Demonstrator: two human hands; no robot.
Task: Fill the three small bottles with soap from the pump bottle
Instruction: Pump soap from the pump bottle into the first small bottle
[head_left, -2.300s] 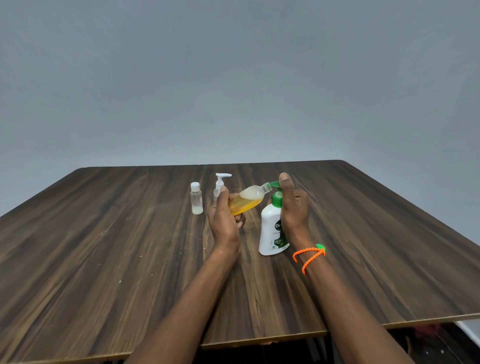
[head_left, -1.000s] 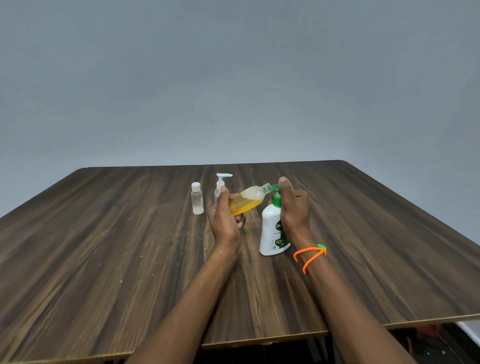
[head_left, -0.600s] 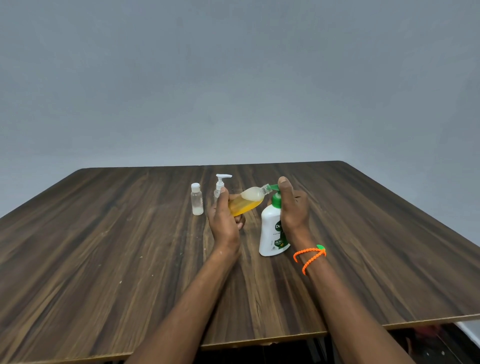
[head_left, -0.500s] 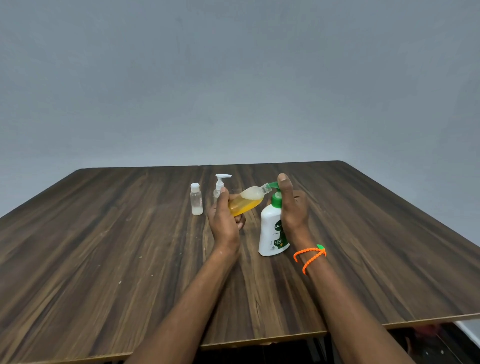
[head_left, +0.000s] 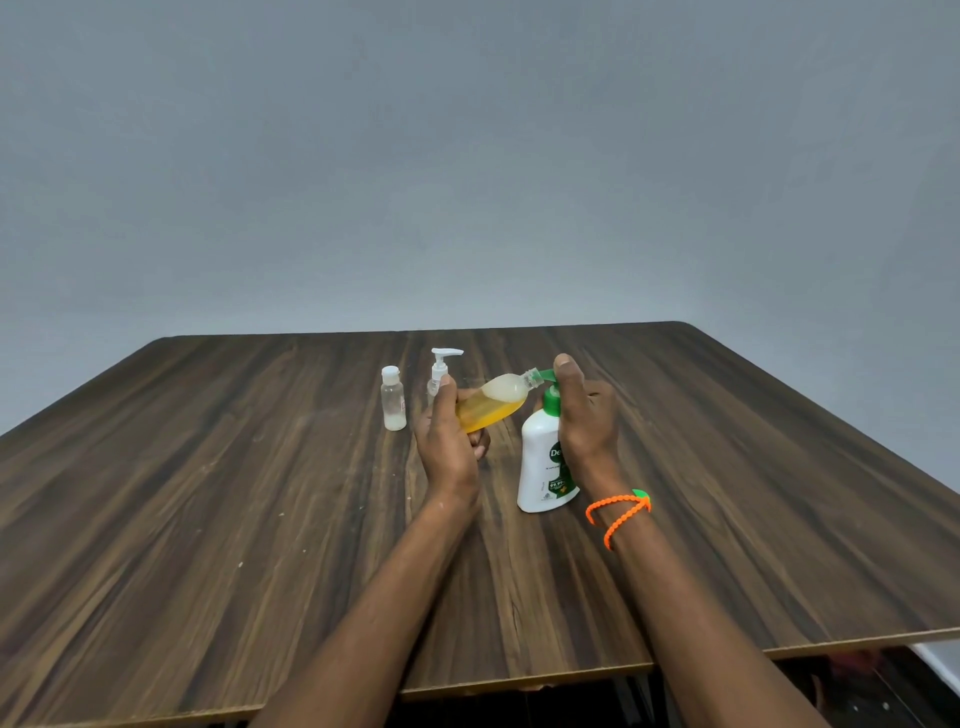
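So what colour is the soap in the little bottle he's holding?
Golden yellow, filling part of the tilted small bottle in the left hand; head view.

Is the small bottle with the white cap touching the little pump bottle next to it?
Apart. The head view shows bare table between the capped bottle and the small pump bottle.
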